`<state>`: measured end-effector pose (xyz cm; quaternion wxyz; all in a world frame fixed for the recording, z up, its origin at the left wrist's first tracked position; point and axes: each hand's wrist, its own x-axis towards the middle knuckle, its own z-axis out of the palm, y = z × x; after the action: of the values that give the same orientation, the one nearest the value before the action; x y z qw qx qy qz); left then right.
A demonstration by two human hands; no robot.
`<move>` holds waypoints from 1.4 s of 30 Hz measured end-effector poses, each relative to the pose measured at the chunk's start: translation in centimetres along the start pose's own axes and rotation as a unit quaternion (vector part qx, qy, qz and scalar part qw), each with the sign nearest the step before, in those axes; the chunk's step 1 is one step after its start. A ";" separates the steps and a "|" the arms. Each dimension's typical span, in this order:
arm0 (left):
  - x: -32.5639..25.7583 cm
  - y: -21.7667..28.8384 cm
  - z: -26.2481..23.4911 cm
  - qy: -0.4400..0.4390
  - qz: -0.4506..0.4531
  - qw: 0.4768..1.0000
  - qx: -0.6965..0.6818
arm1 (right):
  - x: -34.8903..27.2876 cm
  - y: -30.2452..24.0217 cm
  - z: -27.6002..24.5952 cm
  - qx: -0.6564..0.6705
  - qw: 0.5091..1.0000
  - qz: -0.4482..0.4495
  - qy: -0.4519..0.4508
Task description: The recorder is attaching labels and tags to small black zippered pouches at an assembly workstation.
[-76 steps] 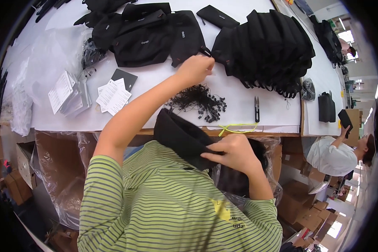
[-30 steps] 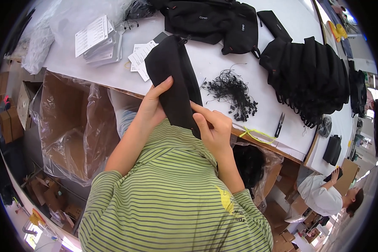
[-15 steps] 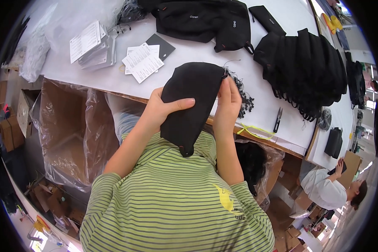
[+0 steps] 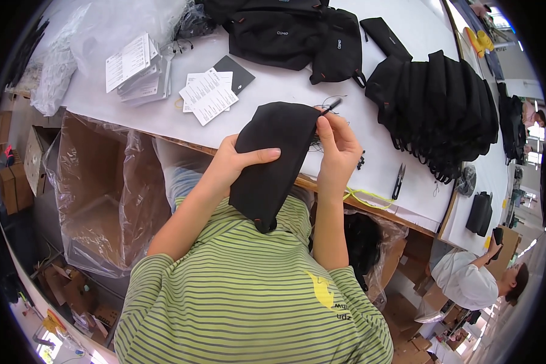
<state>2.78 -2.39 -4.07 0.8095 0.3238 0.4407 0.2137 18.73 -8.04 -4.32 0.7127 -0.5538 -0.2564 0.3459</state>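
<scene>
Black matte-fabric pouch (image 4: 267,167), elongated, long axis fore-and-aft, far end leaning right; left hand (image 4: 232,162) gripping left edge, right hand (image 4: 341,145) pinching slim black tab (image 4: 332,107) at far corner

Here's the left hand (image 4: 226,165), thumb in sight, but its other fingers are lost behind the black pouch (image 4: 267,161)! Up at the right hand (image 4: 341,148), the dark strip (image 4: 332,108) by the fingertips is too small to make out, and that same hand mostly covers the black cord pile (image 4: 362,161). Farther out beyond both hands, the upper edge slices off the black bags (image 4: 279,37).
</scene>
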 end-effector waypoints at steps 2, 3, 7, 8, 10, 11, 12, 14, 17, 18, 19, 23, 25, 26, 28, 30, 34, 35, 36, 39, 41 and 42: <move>0.0 0.3 0.1 -0.015 -0.009 1.000 -0.016 | 0.1 0.4 0.1 -0.160 0.974 -0.151 0.061; 0.0 0.4 0.1 -0.030 -0.017 0.999 -0.032 | -0.1 0.3 0.3 -0.160 0.974 -0.149 0.060; 0.4 0.4 -0.1 -0.009 -0.037 0.996 -0.081 | -1.0 -0.4 1.0 -0.242 0.953 -0.184 0.008; 0.6 0.2 -0.3 -0.012 -0.034 0.992 -0.120 | -1.4 -0.5 0.9 -0.225 0.959 -0.167 -0.045; 1.1 0.2 -0.7 -0.006 -0.033 0.986 -0.161 | -2.4 -0.9 1.0 -0.244 0.946 -0.171 -0.126; 1.4 0.5 -0.9 -0.004 -0.040 0.978 -0.205 | -2.8 -1.2 1.1 -0.248 0.942 -0.161 -0.157; 1.6 0.8 -1.2 0.000 -0.046 0.968 -0.248 | -3.2 -1.4 1.1 -0.251 0.937 -0.152 -0.187; 1.9 1.2 -2.1 -0.006 -0.060 0.958 -0.280 | -3.9 -1.8 1.0 -0.243 0.935 -0.136 -0.221; 1.9 1.5 -3.1 -0.013 -0.064 0.947 -0.315 | -4.5 -1.9 1.0 -0.231 0.929 -0.116 -0.265; 1.9 1.5 -3.3 -0.011 -0.056 0.946 -0.320 | -4.6 -1.9 1.0 -0.229 0.926 -0.108 -0.279; 1.9 1.4 -3.4 -0.010 -0.055 0.946 -0.320 | -4.6 -2.0 1.1 -0.230 0.925 -0.107 -0.284; 1.4 1.2 -2.7 0.038 0.016 0.976 -0.215 | -3.5 -2.7 -0.5 -0.232 0.911 0.017 -0.341; 0.7 1.6 -2.0 0.087 0.067 0.984 -0.143 | -2.3 -2.8 -1.0 -0.324 0.917 -0.148 -0.178; 0.2 1.8 -1.7 0.087 0.074 0.988 -0.104 | -2.4 -2.9 -1.0 -0.352 0.910 -0.175 -0.135; -0.4 1.8 -1.3 0.085 0.083 0.991 -0.066 | -2.4 -3.5 -0.3 -0.407 0.859 -0.237 -0.200; -0.6 1.9 -1.2 0.063 0.062 0.993 -0.080 | -2.5 -2.7 1.1 -0.448 0.819 -0.287 -0.214; -2.3 1.2 -1.2 0.034 0.094 0.995 0.021 | 1.0 0.4 0.2 -0.571 0.773 -0.265 -0.075; -2.4 1.1 -1.1 0.041 0.105 0.993 0.014 | 1.4 0.1 -0.1 -0.569 0.774 -0.268 -0.078; -2.5 1.2 -1.2 0.048 0.117 0.992 0.006 | 1.6 -0.5 -0.3 -0.520 0.817 -0.244 -0.040; -2.2 1.2 -2.2 0.061 0.114 0.992 0.000 | 0.1 -0.9 0.0 -0.473 0.840 -0.255 -0.066; -2.3 1.3 -2.1 0.064 0.115 0.991 0.002 | -1.8 -0.8 0.9 -0.500 0.785 -0.320 -0.175; -2.3 1.3 -2.0 0.068 0.117 0.991 0.004 | -1.8 -0.2 1.0 -0.501 0.785 -0.320 -0.173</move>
<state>-0.22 -2.22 -2.66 0.7458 0.3610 0.4548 0.3265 16.91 -8.85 -3.85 0.3481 -0.6501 -0.6753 0.0109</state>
